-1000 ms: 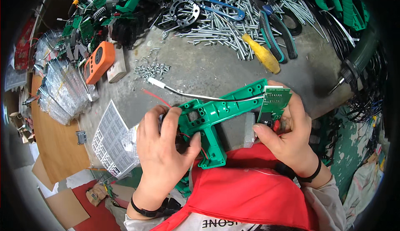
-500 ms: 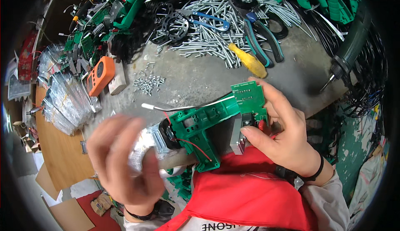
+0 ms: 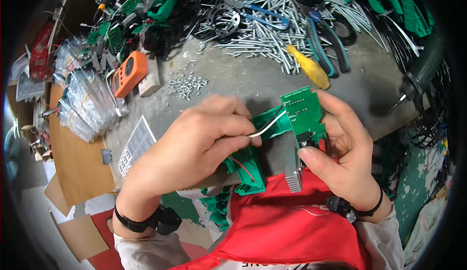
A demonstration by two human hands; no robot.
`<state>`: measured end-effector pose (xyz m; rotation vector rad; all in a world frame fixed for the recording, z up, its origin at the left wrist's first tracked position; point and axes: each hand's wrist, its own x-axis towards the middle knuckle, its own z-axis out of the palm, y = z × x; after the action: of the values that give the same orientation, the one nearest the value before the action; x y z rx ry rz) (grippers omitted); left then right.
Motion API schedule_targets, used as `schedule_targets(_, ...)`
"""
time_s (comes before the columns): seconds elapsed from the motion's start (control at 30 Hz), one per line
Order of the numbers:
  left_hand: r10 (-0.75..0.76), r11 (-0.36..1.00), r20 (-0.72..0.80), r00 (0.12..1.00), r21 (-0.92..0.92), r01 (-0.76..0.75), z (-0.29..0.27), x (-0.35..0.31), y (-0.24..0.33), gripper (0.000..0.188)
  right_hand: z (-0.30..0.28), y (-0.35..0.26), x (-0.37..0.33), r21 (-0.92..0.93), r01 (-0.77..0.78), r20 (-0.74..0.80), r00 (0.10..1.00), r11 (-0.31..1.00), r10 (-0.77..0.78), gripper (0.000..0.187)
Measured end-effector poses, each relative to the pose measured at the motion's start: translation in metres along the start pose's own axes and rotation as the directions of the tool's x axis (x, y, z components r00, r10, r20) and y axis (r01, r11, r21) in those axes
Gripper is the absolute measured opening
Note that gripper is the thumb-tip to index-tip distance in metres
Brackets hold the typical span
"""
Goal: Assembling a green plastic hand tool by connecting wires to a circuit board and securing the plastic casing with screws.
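Note:
My right hand (image 3: 343,143) grips a green circuit board (image 3: 302,112) by its right edge, thumb in front. A finned metal heat sink (image 3: 293,170) hangs from the board's lower part, with a red part beside it. Two wires, one white (image 3: 270,128) and one black, run from the board's left edge. Their other stretch is pinched between the fingers of my left hand (image 3: 206,136). Beneath that hand lies a green plastic tool housing (image 3: 250,172), one half-shell with a thin red wire across it. My left hand hides most of the housing's left part.
Small screws (image 3: 187,86) lie in a pile behind my left hand. Farther back are long metal rods (image 3: 262,31), a yellow-handled tool (image 3: 309,68) and pliers (image 3: 323,46). An orange meter (image 3: 130,74) stands left; a power screwdriver (image 3: 413,82) hangs at right.
My left hand has moved right and up from beside the housing and now pinches the wires. A printed sheet on the table has come into view. The right hand still holds the board.

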<state>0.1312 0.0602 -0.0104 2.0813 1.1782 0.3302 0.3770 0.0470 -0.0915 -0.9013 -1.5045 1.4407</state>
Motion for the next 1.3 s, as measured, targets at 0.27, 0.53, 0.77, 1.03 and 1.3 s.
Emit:
schedule_targets(0.27, -0.142, 0.988, -0.114, 0.983, 0.047, 0.148, -0.007, -0.005, 0.005, 0.015, 0.010, 0.002, 0.007, 0.061, 0.013, -0.032, 0.999, 0.998, -0.011, 0.063)
schedule_targets(0.53, -0.189, 0.966, -0.195, 0.962, 0.138, 0.217, -0.002, -0.013, -0.003, 0.012, 0.007, -0.013, 0.009, -0.085, -0.137, 0.142, 0.979, 0.987, 0.148, 0.067)
schedule_targets(0.77, 0.063, 0.839, 0.008, 0.998, 0.541, -0.057, -0.014, -0.017, -0.005, 0.017, 0.017, -0.016, 0.006, -0.218, -0.026, 0.132, 0.990, 0.976, 0.056, 0.067)
schedule_targets(1.03, -0.036, 0.975, 0.195, 0.980, 0.220, -0.008, -0.015, -0.005, -0.020, 0.014, 0.017, -0.008, -0.006, -0.257, -0.044, 0.023, 0.998, 0.965, 0.052, 0.066)
schedule_targets(1.3, -0.090, 0.962, 0.262, 0.961, 0.271, 0.017, -0.019, 0.002, -0.018, 0.013, 0.020, -0.007, -0.006, -0.285, -0.047, 0.008, 0.999, 0.957, 0.051, 0.067)
